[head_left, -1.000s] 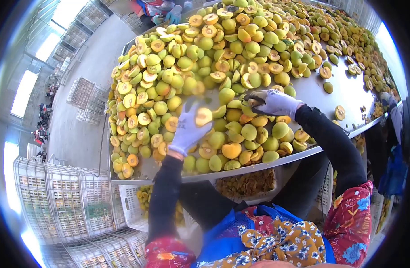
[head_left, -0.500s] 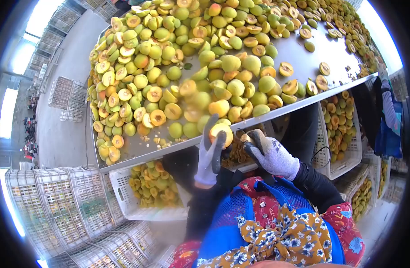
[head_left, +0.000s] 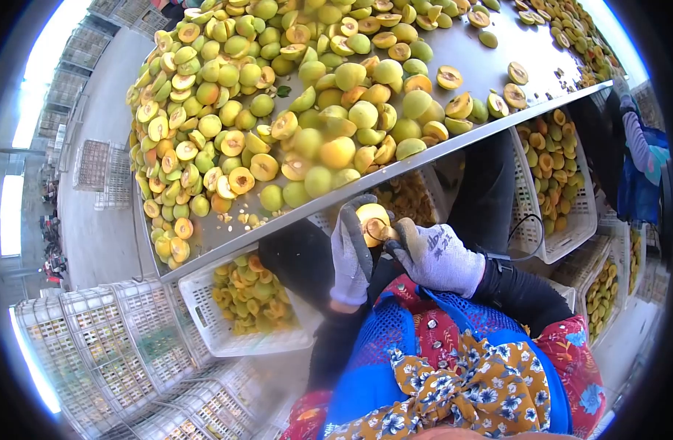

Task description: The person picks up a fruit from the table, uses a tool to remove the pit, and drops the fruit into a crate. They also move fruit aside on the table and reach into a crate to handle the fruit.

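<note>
- Two gloved hands are meeting just below the front edge of the desk, close to the person's chest.
- The left hand is gripping a yellow fruit, its fingers wrapping up around the fruit's left side.
- The right hand is clenching around a small tool I cannot make out, and its fingertips are pressing against the fruit's right side.
- The fruit is sitting between both hands, off the desk and above the blue apron.
- A heap of green and yellow fruit, many halved, is covering the metal desk.
- A white crate holding cut fruit is standing under the desk to the left, and another crate of halves is standing to the right.
- Another person's sleeve is showing at the far right.
</note>
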Tool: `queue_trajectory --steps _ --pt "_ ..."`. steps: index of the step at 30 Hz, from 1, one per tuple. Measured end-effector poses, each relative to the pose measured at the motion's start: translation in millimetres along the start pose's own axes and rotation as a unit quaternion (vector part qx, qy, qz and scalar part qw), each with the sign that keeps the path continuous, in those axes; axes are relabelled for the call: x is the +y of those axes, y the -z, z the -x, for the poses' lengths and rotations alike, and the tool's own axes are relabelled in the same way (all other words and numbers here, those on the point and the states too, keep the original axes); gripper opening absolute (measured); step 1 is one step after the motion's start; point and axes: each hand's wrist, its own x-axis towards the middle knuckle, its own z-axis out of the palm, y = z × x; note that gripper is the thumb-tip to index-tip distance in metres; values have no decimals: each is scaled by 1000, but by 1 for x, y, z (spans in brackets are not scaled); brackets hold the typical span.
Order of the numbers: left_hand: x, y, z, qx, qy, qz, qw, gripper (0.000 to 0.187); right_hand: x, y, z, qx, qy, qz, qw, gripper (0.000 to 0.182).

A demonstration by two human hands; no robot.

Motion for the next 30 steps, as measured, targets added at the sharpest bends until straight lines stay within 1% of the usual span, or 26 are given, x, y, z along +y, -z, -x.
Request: queue_trajectory --steps 2,5,8,11,12,13,14,15,16,17,18,19,20,21,22,24,25,27,28,29,30 --pt "0 -1 1 12 29 4 999 51 -1 0 1 1 -5 15 1000 31" --pt "-5 -4 3 35 107 81 990 47 2 4 1 -66 -13 -20 998 27" --pt "-12 -12 4 58 94 17 994 40 11 -3 4 -36 2 -62 997 29" --pt "-26 -19 4 96 22 -53 994 36 30 -14 3 -10 109 -124 986 29" --pt "-30 -21 4 102 -9 -66 993 36 30 -8 1 -99 -35 -304 947 30" --pt "-35 -24 2 108 -40 -80 990 36 26 2 -3 -181 -175 -466 848 32" --pt "-36 -24 2 114 -70 -94 987 36 20 12 -6 -253 -305 -600 695 35" --pt "-34 -25 1 93 -39 -51 994 36 13 24 -9 -238 -277 -583 726 40" --pt "-28 -26 -1 73 -8 -8 997 36 22 14 -8 -287 -269 -725 566 40" --pt "-25 -26 -1 52 23 35 998 37 37 -3 -3 -322 -248 -832 378 40" --pt "-24 -25 -3 23 21 32 999 39 41 -12 -1 -341 -216 -899 171 41" --pt "-23 -24 -5 -6 17 30 999 41 41 -18 2 -330 -202 -914 119 40" --pt "-22 -24 -8 -35 13 28 999 43 41 -21 4 -320 -191 -922 106 40" --pt "-21 -25 -11 -48 -43 -46 997 50 41 -24 6 -309 -179 -929 93 40" --pt "-19 -27 -11 -39 6 2 999 52 42 -27 7 -298 -167 -936 79 40" --pt "-11 -32 -9 -21 106 95 990 55 42 -27 10 -298 -167 -936 82 41" --pt "-9 -33 -7 -19 69 51 996 54 43 -26 10 -300 -167 -935 85 41" --pt "-6 -32 -2 -14 -6 -39 999 50 40 -31 12 -301 -137 -932 151 43" --pt "-11 -23 1 48 64 58 995 49 38 -33 13 -301 -123 -928 181 44" --pt "-21 -2 3 110 131 154 973 49 39 -27 14 -294 -131 -925 201 44" --pt "-33 20 7 172 191 251 933 49 40 -21 14 -286 -139 -922 222 44"
